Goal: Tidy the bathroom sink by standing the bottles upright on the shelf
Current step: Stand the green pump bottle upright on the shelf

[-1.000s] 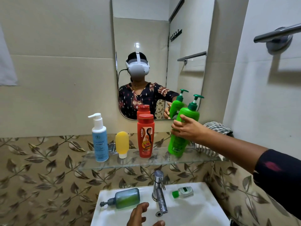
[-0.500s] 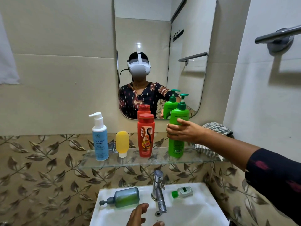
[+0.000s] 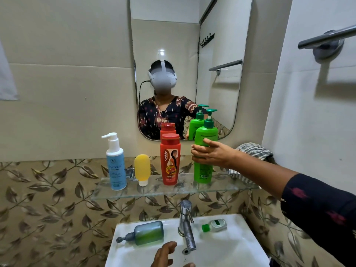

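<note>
A green pump bottle stands upright on the glass shelf, and my right hand is wrapped around its middle. To its left stand a red shampoo bottle, a small yellow tube on its cap and a blue pump bottle. On the white sink a grey-green pump bottle lies on its side left of the tap. A small clear bottle with a green cap lies to the tap's right. My left hand hovers low over the basin, fingers apart, holding nothing.
A mirror hangs above the shelf and reflects me and the bottles. A checked cloth rests at the shelf's right end. A towel bar juts from the right wall. Leaf-patterned tiles surround the sink.
My right hand has tipped the green pump bottle from a slant to upright and set it down on the shelf, a little further left. My left hand has stayed over the basin.
</note>
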Available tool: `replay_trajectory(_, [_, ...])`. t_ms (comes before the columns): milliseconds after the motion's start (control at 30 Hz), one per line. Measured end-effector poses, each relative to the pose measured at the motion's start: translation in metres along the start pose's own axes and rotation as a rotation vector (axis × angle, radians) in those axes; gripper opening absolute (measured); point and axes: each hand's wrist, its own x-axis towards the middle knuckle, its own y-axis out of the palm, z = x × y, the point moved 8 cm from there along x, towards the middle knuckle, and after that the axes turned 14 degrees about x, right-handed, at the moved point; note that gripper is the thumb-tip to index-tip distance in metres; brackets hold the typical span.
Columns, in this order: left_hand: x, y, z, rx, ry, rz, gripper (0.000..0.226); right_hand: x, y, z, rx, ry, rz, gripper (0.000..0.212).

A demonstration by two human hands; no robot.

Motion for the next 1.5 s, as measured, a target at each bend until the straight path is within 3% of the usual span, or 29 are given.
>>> replay_trajectory(67, [-0.001, -0.001, 0.001, -0.020, 0.015, -0.012, 0.027, 0.000, -0.001, 0.001, -0.010, 0.001, -0.016, 0.068])
replay_trajectory(100, [-0.002, 0.001, 0.000, -0.009, 0.014, -0.003, 0.038, 0.000, -0.001, 0.002, -0.013, 0.004, -0.018, 0.067])
replay_trajectory(200, [-0.004, 0.007, 0.000, 0.123, 0.085, 0.037, 0.113, 0.001, 0.000, 0.002, -0.017, 0.002, -0.015, 0.067])
replay_trajectory(233, [-0.004, 0.006, 0.001, 0.147, 0.101, 0.025, 0.122, 0.000, 0.000, 0.002, -0.016, 0.000, -0.013, 0.068])
replay_trajectory(300, [-0.005, 0.003, 0.002, 0.167, 0.114, 0.017, 0.112, -0.001, -0.001, 0.002, -0.020, -0.004, -0.012, 0.070])
replay_trajectory(433, [-0.006, -0.002, 0.004, 0.205, 0.131, -0.035, 0.064, -0.005, -0.005, 0.002, -0.005, 0.012, -0.014, 0.072])
replay_trajectory(700, [-0.014, -0.005, 0.004, 0.206, 0.160, -0.052, 0.056, -0.006, 0.000, 0.009, -0.092, 0.004, -0.015, 0.070])
replay_trajectory(833, [-0.023, -0.009, -0.004, 0.205, 0.194, -0.043, 0.082, -0.008, -0.001, 0.011, -0.110, -0.002, -0.047, 0.068])
replay_trajectory(967, [-0.025, -0.008, -0.007, 0.203, 0.215, -0.039, 0.048, -0.009, 0.003, 0.010, -0.129, 0.003, -0.073, 0.073])
replay_trajectory(1233, [-0.024, -0.012, -0.003, 0.258, 0.220, -0.047, 0.052, -0.021, 0.002, 0.021, -0.080, -0.012, -0.147, 0.084])
replay_trajectory(1333, [-0.022, -0.016, 0.002, 0.287, 0.191, -0.045, 0.052, -0.031, -0.011, 0.022, 0.000, 0.011, -0.280, 0.076])
replay_trajectory(1500, [-0.021, -0.022, 0.015, 0.300, 0.147, -0.055, 0.049, -0.042, -0.059, 0.040, 0.395, 0.033, -0.734, 0.028])
